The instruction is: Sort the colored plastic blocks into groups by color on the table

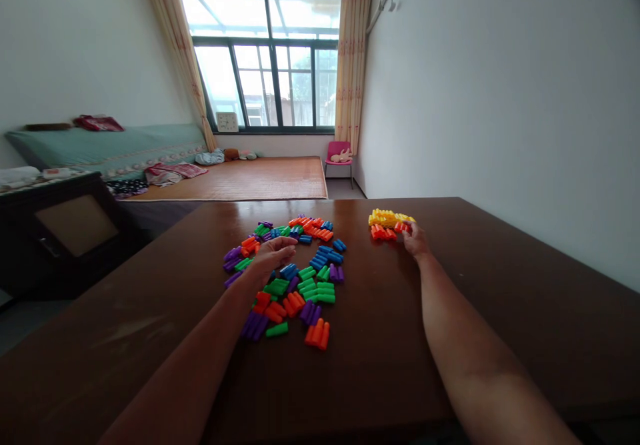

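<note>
On the brown table lies a loose ring of plastic building pieces (325,291) in purple, green, blue and orange, each shaped like joined rounded tubes. My left hand (274,255) is over the left part of this ring, its fingers loosely bent and a little apart, with nothing visible in them. Farther right, my right hand (416,241) pinches an orange plastic piece (401,227) at the end of a short orange row (383,233). Directly behind that row is a cluster of yellow pieces (387,217). My right fingertips are partly hidden.
The dark brown table (370,365) reaches toward a low bed (270,175) with cloths on it. A pink chair (340,155) stands by the window. At the left is a dark cabinet (75,225), and a white wall (500,98) runs along the right.
</note>
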`<state>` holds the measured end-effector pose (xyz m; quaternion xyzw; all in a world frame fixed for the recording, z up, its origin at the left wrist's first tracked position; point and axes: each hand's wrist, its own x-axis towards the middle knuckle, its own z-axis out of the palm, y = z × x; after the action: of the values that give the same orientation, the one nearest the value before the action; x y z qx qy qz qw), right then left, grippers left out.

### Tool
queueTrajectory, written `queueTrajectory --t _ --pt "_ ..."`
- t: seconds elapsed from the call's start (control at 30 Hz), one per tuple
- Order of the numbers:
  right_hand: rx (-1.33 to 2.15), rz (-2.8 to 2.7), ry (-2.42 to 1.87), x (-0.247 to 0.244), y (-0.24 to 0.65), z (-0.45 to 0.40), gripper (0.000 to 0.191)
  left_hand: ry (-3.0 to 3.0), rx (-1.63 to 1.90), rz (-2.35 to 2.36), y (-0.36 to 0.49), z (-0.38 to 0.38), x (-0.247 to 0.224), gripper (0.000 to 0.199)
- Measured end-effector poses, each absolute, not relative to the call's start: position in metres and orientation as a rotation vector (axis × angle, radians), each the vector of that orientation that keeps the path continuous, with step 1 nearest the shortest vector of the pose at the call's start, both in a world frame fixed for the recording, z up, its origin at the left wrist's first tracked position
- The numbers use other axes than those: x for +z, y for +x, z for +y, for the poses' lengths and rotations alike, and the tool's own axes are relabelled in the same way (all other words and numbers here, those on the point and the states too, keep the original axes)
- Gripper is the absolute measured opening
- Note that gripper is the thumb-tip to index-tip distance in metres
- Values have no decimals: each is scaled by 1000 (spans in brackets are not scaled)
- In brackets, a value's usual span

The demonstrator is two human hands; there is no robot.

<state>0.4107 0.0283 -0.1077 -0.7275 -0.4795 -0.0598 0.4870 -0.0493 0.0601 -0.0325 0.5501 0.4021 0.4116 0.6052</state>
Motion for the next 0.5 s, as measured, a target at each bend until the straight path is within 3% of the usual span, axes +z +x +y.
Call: queueTrajectory --t 0.17,0.37,0.5 --pt "-11 -958 -1937 -109 418 20 33 1269 961 921 -51 64 -36 49" --pt "302 -902 -1681 -101 416 12 30 1271 932 917 -52 60 -31 48" --pt "488 -982 -1758 -87 414 -3 24 1278 911 909 -53 59 -30 46"
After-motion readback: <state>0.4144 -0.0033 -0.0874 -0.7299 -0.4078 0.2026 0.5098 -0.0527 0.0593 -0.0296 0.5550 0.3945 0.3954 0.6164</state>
